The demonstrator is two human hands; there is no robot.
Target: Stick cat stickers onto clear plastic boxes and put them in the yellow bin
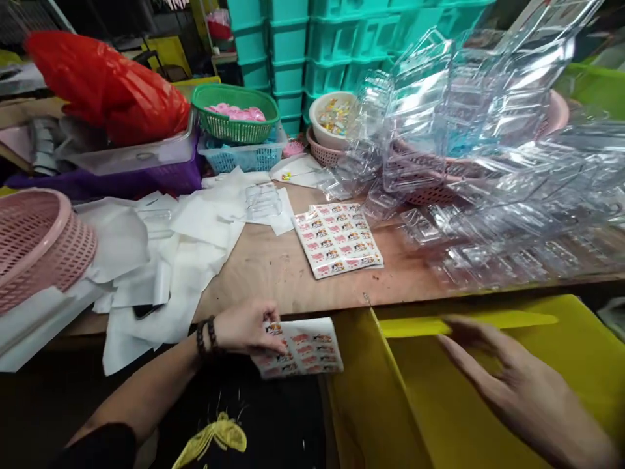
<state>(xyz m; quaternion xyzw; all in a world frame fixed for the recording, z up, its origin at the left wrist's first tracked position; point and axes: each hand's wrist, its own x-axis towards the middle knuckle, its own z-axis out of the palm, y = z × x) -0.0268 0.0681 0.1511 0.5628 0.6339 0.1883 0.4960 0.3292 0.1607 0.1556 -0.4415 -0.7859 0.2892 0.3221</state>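
Note:
A sheet of printed stickers [312, 348] with pink and orange pictures is pinched at its left side by my left hand [251, 332], in front of the table edge. My right hand [512, 384], blurred by motion, is over the yellow bin [488, 417] at the right, thumb and fingers apart and nothing visible between them. On the table beyond my left hand lies a stack of similar sticker sheets [339, 241]. Clear plastic blister shells [488, 176] are heaped at the right of the table.
White backing papers [185, 241] cover the table's left part beside a pink basket [73, 241]. Further back stand a green basket [234, 130] of pink pieces, a white bowl [317, 117] of small pieces and a red plastic bag [107, 85]. Teal crates [288, 58] rise behind.

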